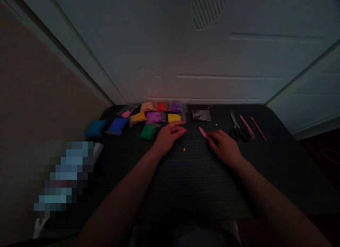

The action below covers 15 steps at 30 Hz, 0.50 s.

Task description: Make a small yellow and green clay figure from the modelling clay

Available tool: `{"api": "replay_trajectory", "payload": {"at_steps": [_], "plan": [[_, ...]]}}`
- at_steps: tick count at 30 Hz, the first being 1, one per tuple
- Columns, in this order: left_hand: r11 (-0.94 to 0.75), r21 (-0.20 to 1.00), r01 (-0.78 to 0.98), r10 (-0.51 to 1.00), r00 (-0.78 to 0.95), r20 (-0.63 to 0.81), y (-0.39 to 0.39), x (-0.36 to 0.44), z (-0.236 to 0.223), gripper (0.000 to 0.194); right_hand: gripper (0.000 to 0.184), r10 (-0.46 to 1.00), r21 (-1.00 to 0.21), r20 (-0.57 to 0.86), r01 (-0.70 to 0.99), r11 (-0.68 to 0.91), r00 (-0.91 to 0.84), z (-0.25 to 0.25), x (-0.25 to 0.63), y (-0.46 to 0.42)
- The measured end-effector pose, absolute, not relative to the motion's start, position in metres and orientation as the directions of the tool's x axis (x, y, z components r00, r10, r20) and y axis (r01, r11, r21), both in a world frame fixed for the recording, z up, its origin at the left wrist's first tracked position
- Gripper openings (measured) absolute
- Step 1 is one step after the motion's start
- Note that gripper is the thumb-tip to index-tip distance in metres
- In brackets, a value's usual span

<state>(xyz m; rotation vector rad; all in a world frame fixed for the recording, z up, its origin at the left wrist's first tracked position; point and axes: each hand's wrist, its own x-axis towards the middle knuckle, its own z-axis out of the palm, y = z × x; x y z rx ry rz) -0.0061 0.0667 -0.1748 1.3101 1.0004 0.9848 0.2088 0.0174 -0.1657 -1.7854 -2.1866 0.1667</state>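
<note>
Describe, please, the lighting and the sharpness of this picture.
Head view: dim light, the table darker than the pale panel; head view: the right hand and pink tool look slightly soft; head view: coarse pixels hide something at left.

A seemingly ridged table bears packets, scissors and yellow bits.

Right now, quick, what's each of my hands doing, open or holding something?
Left hand: open, with nothing visible in its grasp.
Right hand: closed on the pink tool, its blade pointing away from you.
</note>
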Motion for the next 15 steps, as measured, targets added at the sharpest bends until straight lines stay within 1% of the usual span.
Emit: {"api": "replay_trajectory", "payload": {"at_steps": [7,12,15], "plan": [[0.003,1.0,0.0,0.956,0.292,-0.003,0.0663,-0.0052,-0.1738,0.037,0.025,0.968,-0.301,0.18,0.928,0.221,-0.172,-0.1665,0.2086,0.0172],[-0.024,0.998,0.057,0.965,0.264,0.008,0.0667,-0.0044,-0.1732,0.032,0.025,0.97,-0.299,0.176,0.929,0.217,-0.17,-0.1657,0.2084,0.0179],[-0.04,0.997,0.061,0.964,0.265,0.022,0.0668,-0.0046,-0.1733,0.031,0.025,0.969,-0.292,0.178,0.931,0.219,-0.172,-0.1655,0.2087,0.0179]]}}
